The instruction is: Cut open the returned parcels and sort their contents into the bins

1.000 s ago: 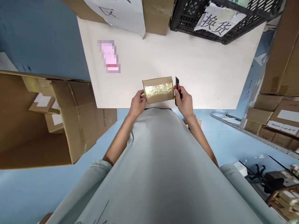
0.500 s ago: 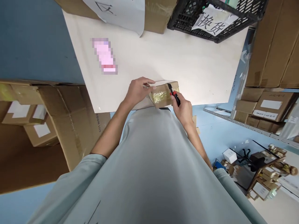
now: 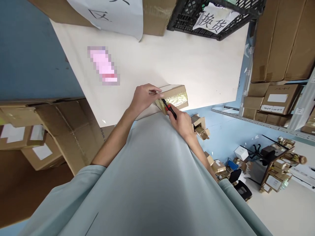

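A small cardboard box (image 3: 175,95) wrapped in shiny clear tape lies at the near edge of the white table (image 3: 172,65). My left hand (image 3: 144,97) is closed over the box's left end, fingers pressing on its top. My right hand (image 3: 180,119) grips a red and black utility knife (image 3: 169,109), whose tip meets the box's near side at the left end.
A pink blurred item (image 3: 103,66) lies on the table to the left. A black crate (image 3: 211,16) with a paper sign and cardboard boxes stand at the table's far edge. Big open cartons (image 3: 49,127) sit at left, shelves with boxes at right, small boxes on the floor.
My left hand went from the box's side onto its top. My right hand moved the knife from the box's right end leftward along its near side. The view shifted right.
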`<state>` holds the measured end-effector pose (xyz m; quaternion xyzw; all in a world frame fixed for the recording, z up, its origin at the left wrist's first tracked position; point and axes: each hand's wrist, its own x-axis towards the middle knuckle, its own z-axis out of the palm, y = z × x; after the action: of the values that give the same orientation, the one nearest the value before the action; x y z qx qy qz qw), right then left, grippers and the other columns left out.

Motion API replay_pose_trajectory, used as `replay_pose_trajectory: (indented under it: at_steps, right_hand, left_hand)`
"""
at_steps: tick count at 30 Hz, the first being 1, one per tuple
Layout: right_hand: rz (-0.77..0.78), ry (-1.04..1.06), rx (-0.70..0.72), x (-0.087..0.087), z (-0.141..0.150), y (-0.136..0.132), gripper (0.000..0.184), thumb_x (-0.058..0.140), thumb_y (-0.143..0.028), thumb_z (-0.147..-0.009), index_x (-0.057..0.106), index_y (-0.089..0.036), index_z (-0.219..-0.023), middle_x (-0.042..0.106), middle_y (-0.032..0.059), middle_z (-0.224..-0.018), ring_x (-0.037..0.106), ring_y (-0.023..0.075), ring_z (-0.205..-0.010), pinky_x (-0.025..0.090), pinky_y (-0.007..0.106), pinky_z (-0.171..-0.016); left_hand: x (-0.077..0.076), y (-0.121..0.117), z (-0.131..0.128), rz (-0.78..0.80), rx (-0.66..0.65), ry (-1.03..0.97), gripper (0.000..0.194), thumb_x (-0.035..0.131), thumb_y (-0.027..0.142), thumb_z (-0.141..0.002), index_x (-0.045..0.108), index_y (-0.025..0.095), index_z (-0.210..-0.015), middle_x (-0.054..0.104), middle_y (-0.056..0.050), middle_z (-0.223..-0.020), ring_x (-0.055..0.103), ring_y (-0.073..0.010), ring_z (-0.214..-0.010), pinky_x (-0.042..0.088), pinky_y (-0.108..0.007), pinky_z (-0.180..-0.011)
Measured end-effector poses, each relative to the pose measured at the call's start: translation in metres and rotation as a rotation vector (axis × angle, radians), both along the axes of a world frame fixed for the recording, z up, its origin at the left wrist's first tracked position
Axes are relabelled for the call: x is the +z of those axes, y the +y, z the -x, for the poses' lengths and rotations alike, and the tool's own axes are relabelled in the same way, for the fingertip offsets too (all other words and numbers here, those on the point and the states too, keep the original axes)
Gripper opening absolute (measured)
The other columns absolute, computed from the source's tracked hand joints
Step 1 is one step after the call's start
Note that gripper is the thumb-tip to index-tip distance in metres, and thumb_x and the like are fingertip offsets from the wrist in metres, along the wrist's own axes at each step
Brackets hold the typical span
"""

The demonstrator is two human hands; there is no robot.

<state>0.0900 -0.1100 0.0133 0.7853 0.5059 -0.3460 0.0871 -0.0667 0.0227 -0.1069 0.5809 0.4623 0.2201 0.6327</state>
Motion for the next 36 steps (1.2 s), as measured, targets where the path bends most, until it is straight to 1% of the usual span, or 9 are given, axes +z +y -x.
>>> replay_pose_trajectory:
  at_steps: [4, 9, 13, 17, 20, 24, 28, 31, 36]
  right_hand:
    - [0.028, -0.017, 0.020, 0.003, 0.005, 0.004, 0.055, 0.045, -0.042, -0.119, 0.057, -0.029, -0.171, 0.088, 0.0099, -0.120, 0.083, 0.0342, -0.106, 0.062, 0.040, -0.094]
    - [0.042, -0.052, 0.043, 0.007, 0.012, 0.007, 0.055, 0.042, -0.042, -0.119, 0.057, -0.029, -0.170, 0.088, 0.0094, -0.119, 0.082, 0.0326, -0.105, 0.060, 0.038, -0.092]
    - [0.063, -0.075, 0.055, 0.010, 0.016, 0.009, 0.055, 0.039, -0.041, -0.120, 0.057, -0.027, -0.170, 0.088, 0.0102, -0.121, 0.081, 0.0319, -0.107, 0.059, 0.037, -0.092]
    - [0.117, -0.094, 0.074, 0.016, 0.021, 0.017, 0.055, 0.038, -0.041, -0.120, 0.055, -0.026, -0.171, 0.087, 0.0113, -0.122, 0.080, 0.0321, -0.110, 0.058, 0.037, -0.093]
    - [0.174, -0.115, 0.088, 0.020, 0.028, 0.026, 0.054, 0.038, -0.040, -0.121, 0.053, -0.026, -0.171, 0.086, 0.0130, -0.124, 0.080, 0.0327, -0.111, 0.057, 0.038, -0.095]
    - [0.214, -0.162, 0.105, 0.019, 0.042, 0.033, 0.054, 0.036, -0.037, -0.122, 0.048, -0.025, -0.173, 0.085, 0.0159, -0.125, 0.080, 0.0330, -0.113, 0.058, 0.040, -0.096]
    - [0.280, -0.222, 0.116, 0.019, 0.050, 0.026, 0.052, 0.033, -0.034, -0.123, 0.050, -0.023, -0.170, 0.085, 0.0181, -0.122, 0.082, 0.0330, -0.111, 0.060, 0.043, -0.096]
    - [0.319, -0.227, 0.119, 0.019, 0.052, 0.019, 0.049, 0.034, -0.031, -0.122, 0.055, -0.021, -0.165, 0.085, 0.0187, -0.118, 0.083, 0.0322, -0.110, 0.061, 0.042, -0.094]
    - [0.270, -0.216, 0.123, 0.012, 0.052, 0.016, 0.046, 0.038, -0.026, -0.120, 0.059, -0.020, -0.160, 0.085, 0.0183, -0.119, 0.083, 0.0315, -0.107, 0.061, 0.039, -0.091]
  left_hand:
    - [0.001, -0.001, 0.000, 0.002, 0.016, -0.004, 0.019, 0.091, 0.039, -0.086, 0.091, 0.025, -0.099, 0.087, -0.005, -0.107, 0.079, -0.0247, -0.099, 0.065, -0.040, -0.099]
    - [-0.002, -0.002, -0.001, -0.017, 0.059, -0.031, 0.013, 0.087, 0.032, -0.089, 0.090, 0.025, -0.099, 0.086, -0.005, -0.106, 0.079, -0.0246, -0.102, 0.066, -0.041, -0.100]
    - [-0.004, -0.003, -0.001, -0.025, 0.065, -0.043, 0.014, 0.088, 0.031, -0.088, 0.090, 0.026, -0.101, 0.086, -0.005, -0.106, 0.079, -0.0253, -0.103, 0.067, -0.043, -0.102]
    - [-0.005, -0.006, -0.001, -0.014, 0.065, -0.047, 0.015, 0.089, 0.031, -0.086, 0.089, 0.025, -0.100, 0.085, -0.004, -0.107, 0.078, -0.0254, -0.104, 0.067, -0.044, -0.104]
    - [-0.008, -0.007, -0.002, 0.001, 0.082, -0.051, 0.013, 0.088, 0.032, -0.089, 0.089, 0.025, -0.099, 0.085, -0.004, -0.106, 0.079, -0.0249, -0.104, 0.067, -0.044, -0.104]
    - [-0.010, -0.010, -0.003, 0.009, 0.110, -0.049, 0.013, 0.088, 0.031, -0.088, 0.089, 0.024, -0.098, 0.086, -0.004, -0.107, 0.079, -0.0244, -0.104, 0.068, -0.044, -0.104]
    - [-0.009, -0.018, -0.006, 0.008, 0.150, -0.025, 0.012, 0.087, 0.028, -0.086, 0.088, 0.024, -0.096, 0.086, -0.003, -0.108, 0.080, -0.0242, -0.106, 0.069, -0.043, -0.104]
    - [-0.008, -0.027, -0.006, 0.006, 0.152, 0.000, 0.012, 0.086, 0.029, -0.087, 0.088, 0.025, -0.098, 0.085, -0.002, -0.110, 0.080, -0.0241, -0.109, 0.069, -0.042, -0.104]
    - [-0.011, -0.028, -0.005, -0.023, 0.161, 0.014, 0.013, 0.085, 0.030, -0.090, 0.088, 0.024, -0.101, 0.085, -0.003, -0.113, 0.080, -0.0234, -0.109, 0.069, -0.041, -0.104]
